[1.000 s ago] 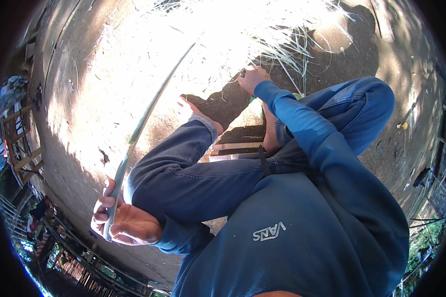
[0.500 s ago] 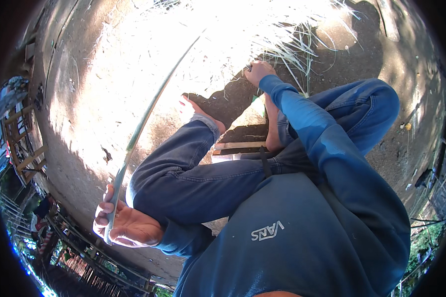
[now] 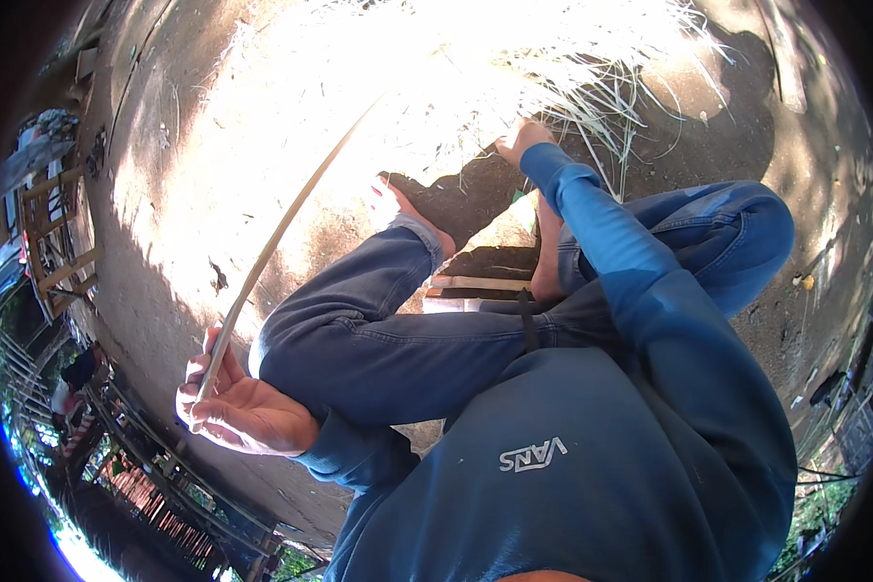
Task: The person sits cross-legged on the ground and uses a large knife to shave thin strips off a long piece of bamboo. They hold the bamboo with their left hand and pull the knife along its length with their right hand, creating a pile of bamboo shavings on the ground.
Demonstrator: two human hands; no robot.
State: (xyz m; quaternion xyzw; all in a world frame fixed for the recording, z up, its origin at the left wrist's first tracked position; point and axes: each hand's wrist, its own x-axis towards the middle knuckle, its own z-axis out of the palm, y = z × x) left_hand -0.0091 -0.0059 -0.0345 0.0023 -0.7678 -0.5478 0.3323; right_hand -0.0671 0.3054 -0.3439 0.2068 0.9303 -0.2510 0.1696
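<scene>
Holding the lower end of 1 long, narrow, tan, gently curved strip (image 3: 252,276) in the left hand (image 3: 250,412), with thumb and fingers drawn together on it and palm turned mostly upward, to the left of the bent left knee. Slanting up and to the right from that grip, above the brown bare-earth ground (image 3: 165,242), and fading at the far tip into strong glare.

Stretching the right hand (image 3: 528,141) forward beyond the 2 bare feet (image 3: 547,247), with fingers curled and mostly hidden behind the back of the hand. Cannot tell how far apart those fingers are, nor what, if anything, is in them. Near that hand, just ahead and to the right, a loose heap of thin, pale, straw-like strips (image 3: 601,102), partly bleached by sunlight.

Sitting low with 2 knees bent and spread, in dark blue denim jeans (image 3: 388,339) and a dark blue long-sleeved sweatshirt (image 3: 592,504) with white lettering. Between the legs, near the right heel, flat pale wooden slats (image 3: 480,283), partly covered by the jeans. At the far left, a brown wooden frame (image 3: 41,233), bent by the lens.
</scene>
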